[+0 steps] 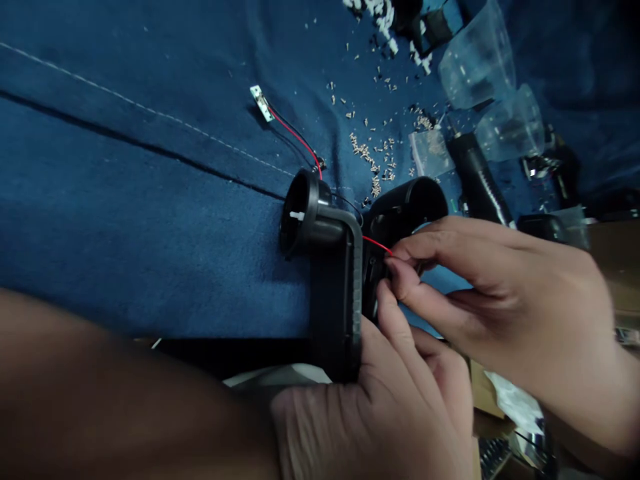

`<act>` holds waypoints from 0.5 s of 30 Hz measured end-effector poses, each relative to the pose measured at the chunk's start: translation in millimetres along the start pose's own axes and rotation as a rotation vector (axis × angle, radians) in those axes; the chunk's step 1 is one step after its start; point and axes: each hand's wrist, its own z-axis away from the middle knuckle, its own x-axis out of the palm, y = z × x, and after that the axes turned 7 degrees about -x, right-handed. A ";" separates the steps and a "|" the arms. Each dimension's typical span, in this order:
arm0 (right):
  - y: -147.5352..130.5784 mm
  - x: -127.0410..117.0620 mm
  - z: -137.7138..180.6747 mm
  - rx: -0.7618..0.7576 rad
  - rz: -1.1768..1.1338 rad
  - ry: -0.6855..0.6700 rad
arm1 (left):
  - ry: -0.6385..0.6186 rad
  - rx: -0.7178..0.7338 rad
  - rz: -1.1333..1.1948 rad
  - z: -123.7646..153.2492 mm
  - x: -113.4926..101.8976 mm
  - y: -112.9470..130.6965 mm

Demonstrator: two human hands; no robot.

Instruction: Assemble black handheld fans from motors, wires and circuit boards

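Observation:
My left hand [400, 407] is closed around the lower part of a black plastic housing [353, 287]. The housing has a round, cup-like end with a small white piece [297, 216] inside it. A red wire [376, 244] runs out beside the housing, and my right hand [480, 293] pinches its end between thumb and fingertips. Behind these lies a second black shell [423, 197], partly hidden by my fingers. From the round end, red and black wires lead to a small circuit board [261, 103] on the blue cloth.
Many small screws [367, 153] lie scattered on the blue cloth [175, 220]. To the right are a plastic bag [431, 153], a black cylindrical tool [479, 173] and clear plastic cups [480, 60]. White and black bits [383, 20] lie at the top. The cloth's front edge runs below.

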 end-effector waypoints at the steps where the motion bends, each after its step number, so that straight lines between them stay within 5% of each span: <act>1: 0.3 -0.5 -0.5 0.000 -0.013 0.001 | -0.034 -0.053 0.022 4.0 2.5 3.1; 5: 4.1 -1.6 -4.7 0.091 -0.087 0.017 | -0.083 -0.016 0.039 8.7 8.8 -4.2; 12: 15.6 -3.3 -21.2 0.315 -0.363 -0.024 | 0.119 0.349 -0.051 -15.4 9.6 -44.9; 15: 19.6 1.6 -24.3 0.329 -0.402 -0.093 | 0.195 0.396 -0.024 -23.5 5.6 -52.4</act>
